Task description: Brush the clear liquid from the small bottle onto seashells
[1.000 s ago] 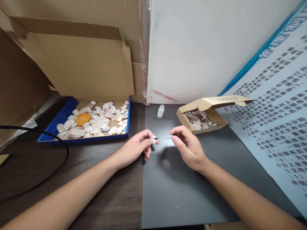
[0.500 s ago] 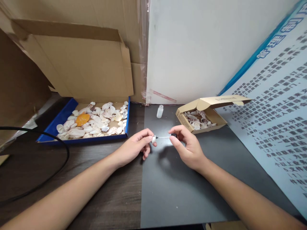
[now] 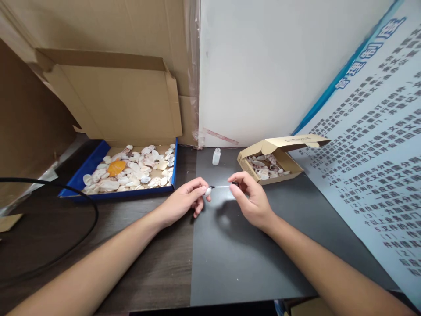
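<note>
Between the thumb and fingers of my left hand (image 3: 184, 201) is a small white shell (image 3: 208, 192). My right hand (image 3: 252, 201) pinches the black cap of a small applicator brush (image 3: 222, 186). Its thin stem points left, and the dark bristle tip meets the shell's upper edge, or comes very near it. Beyond my hands stands a small uncapped bottle (image 3: 216, 157), upright and whitish. My fingers partly cover the shell and the black cap.
At the left, an open blue-sided box (image 3: 175, 164) holds many shells, one of them orange. A smaller cardboard box (image 3: 289, 176) with shells stands at the right. A black cable (image 3: 94, 202) loops over the left side. Cardboard and white panels rise behind; a printed sheet (image 3: 371, 145) leans right.
The whole view has shifted a little. My left hand has turned the shell slightly, and the brush stays at it. Both hands keep their hold.
</note>
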